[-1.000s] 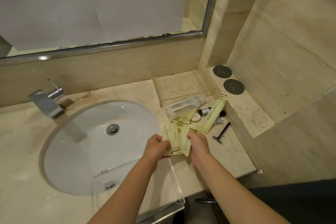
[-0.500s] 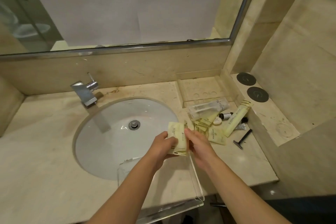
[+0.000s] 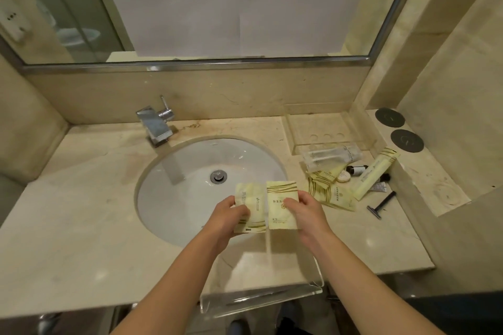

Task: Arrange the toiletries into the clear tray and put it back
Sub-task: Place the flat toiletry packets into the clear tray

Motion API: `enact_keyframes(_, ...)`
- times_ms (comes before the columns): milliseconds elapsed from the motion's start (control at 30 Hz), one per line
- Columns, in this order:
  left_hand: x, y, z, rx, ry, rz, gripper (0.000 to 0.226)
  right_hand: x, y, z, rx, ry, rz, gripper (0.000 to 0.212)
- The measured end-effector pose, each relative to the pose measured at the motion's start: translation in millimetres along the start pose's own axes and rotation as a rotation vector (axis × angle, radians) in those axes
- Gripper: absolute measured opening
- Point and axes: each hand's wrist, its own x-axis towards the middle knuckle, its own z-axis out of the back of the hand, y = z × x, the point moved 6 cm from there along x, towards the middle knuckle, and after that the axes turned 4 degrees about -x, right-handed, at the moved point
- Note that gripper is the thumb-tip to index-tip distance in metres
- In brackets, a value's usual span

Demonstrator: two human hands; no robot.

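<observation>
While clear acrylic tray [image 3: 261,299] sits unfilled at near tabletop edge, left hand [image 3: 228,216] pinches one pale yellow sachet [image 3: 249,211], right hand [image 3: 306,211] pinches another [image 3: 280,205], above it. Beyond: yellow packets, tube, razor [image 3: 379,205] still loose. Task barely begun.

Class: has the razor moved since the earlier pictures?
No. The razor lies where it did, beside the pale tube below the dark discs; only the camera shifted.
</observation>
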Motion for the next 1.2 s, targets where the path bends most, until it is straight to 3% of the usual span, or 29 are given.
enact_keyframes(300, -2.4, 12.3, 27.0, -0.024, -0.023, 0.028, 0.023, -11.3, -10.8, -14.7, 0.048, 0.017, -0.043, 0.016)
enact_keyframes(433, -4.5, 16.1, 30.6, -0.051, -0.012, 0.047, 0.007, -14.7, -16.1, -19.9, 0.112, 0.039, -0.069, 0.021)
enact_keyframes(567, -5.2, 18.3, 36.4, -0.023, 0.004, 0.054, 0.02, -17.3, -21.3, -21.2, 0.142, 0.035, -0.087, 0.026)
enact_keyframes(633, -7.8, 19.2, 34.8, -0.101, 0.062, 0.081, 0.007, -19.4, -23.3, -21.0, 0.184, 0.041, -0.097, 0.026)
enact_keyframes(767, -13.4, 25.1, 28.4, -0.271, 0.193, 0.165, 0.031, -24.8, -25.3, -18.3, 0.246, 0.055, -0.093, 0.026)
enact_keyframes(867, -13.7, 31.3, 27.1, -0.318, 0.214, 0.205, 0.027, -26.8, -26.9, -13.2, 0.269, 0.042, -0.09, 0.028)
enact_keyframes(1100, -7.2, 28.5, 28.8, -0.061, 0.209, 0.136, 0.029, -27.2, -29.4, -3.6, 0.329, 0.023, -0.109, 0.029)
enact_keyframes(1200, -6.5, 24.6, 29.5, 0.05, 0.212, 0.061, 0.011, -26.4, -30.0, 1.2, 0.338, 0.013, -0.109, 0.027)
